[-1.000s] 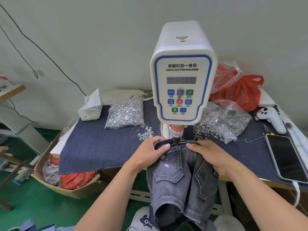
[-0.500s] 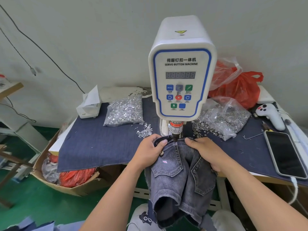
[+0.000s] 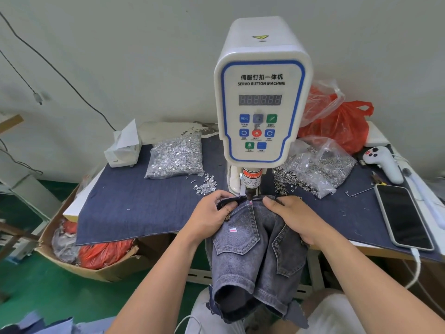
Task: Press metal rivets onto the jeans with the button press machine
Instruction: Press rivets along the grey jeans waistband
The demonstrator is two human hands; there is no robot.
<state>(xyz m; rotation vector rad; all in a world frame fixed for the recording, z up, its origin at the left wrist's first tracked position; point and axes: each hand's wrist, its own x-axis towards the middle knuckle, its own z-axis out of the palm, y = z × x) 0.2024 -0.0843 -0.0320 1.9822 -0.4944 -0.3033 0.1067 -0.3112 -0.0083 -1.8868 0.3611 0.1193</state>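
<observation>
the jeans are held at the waistband by the left hand and right hand, now shifted under the button press machine punch, seemingly ready for pressing

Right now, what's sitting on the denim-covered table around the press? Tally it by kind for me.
Clear bags of metal fasteners: 2
Red plastic bags: 1
Phones: 1
White handheld controllers: 1
Tissue boxes: 1
Total: 6
</observation>
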